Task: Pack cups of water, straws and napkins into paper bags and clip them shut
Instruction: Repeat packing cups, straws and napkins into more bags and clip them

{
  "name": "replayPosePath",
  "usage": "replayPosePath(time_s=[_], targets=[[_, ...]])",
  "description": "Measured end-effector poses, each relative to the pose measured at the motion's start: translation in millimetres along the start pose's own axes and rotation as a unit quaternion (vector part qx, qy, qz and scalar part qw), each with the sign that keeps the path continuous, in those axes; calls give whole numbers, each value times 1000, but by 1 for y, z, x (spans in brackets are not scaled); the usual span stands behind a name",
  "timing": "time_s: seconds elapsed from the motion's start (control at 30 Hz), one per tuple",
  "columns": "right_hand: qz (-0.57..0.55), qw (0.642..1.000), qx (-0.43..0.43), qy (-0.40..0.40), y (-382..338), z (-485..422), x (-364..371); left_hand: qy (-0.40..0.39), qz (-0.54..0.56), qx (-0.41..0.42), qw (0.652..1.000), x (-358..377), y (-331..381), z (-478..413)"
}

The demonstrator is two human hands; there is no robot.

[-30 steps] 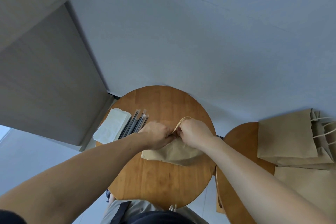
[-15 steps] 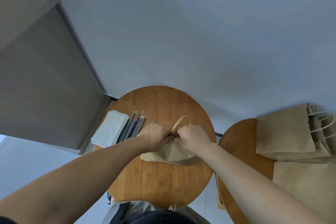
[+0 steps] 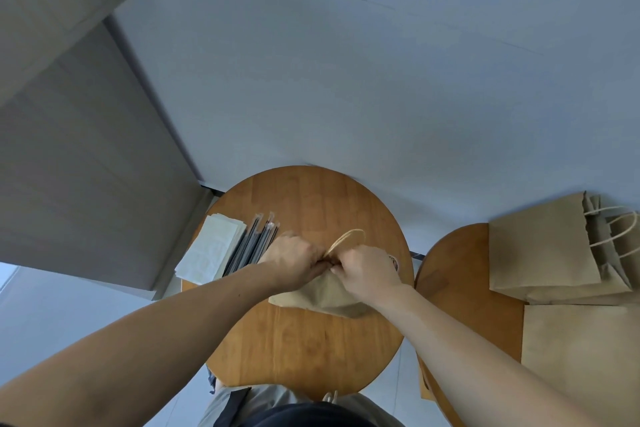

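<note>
Your left hand (image 3: 294, 262) and right hand (image 3: 367, 270) meet knuckle to knuckle over the middle of the round tabletop (image 3: 311, 350). The fingers of both are curled tight and pinch the top edge of the brown paper bag (image 3: 322, 295) between them. The fingertips themselves are tucked under your knuckles, so you cannot tell exactly how they lie on the paper. The bag lies slumped toward the near edge below your hands. Its twisted paper handle (image 3: 348, 239) loops up past your knuckles toward the far edge. The mouth is gathered shut under your grip, so what is in the bag does not show. Along the left edge of the tabletop lies a stack of white napkins (image 3: 211, 246). Just beside it, on the inner side, is a row of wrapped straws (image 3: 252, 246) whose near ends run under your left wrist. A second tabletop (image 3: 460, 274) stands close on the right, and on it flat paper bags with handles (image 3: 543, 246) are piled. Another flat bag (image 3: 581, 357) lies nearer you at its right side.
</note>
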State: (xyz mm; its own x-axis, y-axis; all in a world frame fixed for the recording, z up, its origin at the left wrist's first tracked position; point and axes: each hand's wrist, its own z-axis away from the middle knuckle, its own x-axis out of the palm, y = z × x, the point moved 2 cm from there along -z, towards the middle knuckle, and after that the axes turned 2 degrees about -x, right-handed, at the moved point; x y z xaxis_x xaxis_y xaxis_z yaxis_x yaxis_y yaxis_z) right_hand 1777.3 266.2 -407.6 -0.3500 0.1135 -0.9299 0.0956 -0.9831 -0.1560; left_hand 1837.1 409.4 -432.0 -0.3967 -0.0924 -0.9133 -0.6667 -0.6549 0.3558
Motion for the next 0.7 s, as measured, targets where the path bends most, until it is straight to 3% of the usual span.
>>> replayPosePath(time_s=[0.1,0.2,0.27,0.33,0.43,0.5,0.7], targets=[[-89,985,-53,140,3,20,1,4,32,15,999,-12,-4,3],[-164,927,-126,314,14,42,-6,26,80,18,996,-20,-17,11],[-169,912,-113,357,29,51,-7,12,75,-5,997,-21,-30,19],[-172,926,-55,332,48,55,-2,-11,85,-38,996,-18,-42,29],[-193,969,22,155,69,59,21,-39,129,-97,986,-11,-53,43],[-209,974,49,70,74,61,40,-55,153,-142,976,-7,-57,48],[-252,957,128,68,72,57,59,-77,192,-184,961,-4,-53,45]])
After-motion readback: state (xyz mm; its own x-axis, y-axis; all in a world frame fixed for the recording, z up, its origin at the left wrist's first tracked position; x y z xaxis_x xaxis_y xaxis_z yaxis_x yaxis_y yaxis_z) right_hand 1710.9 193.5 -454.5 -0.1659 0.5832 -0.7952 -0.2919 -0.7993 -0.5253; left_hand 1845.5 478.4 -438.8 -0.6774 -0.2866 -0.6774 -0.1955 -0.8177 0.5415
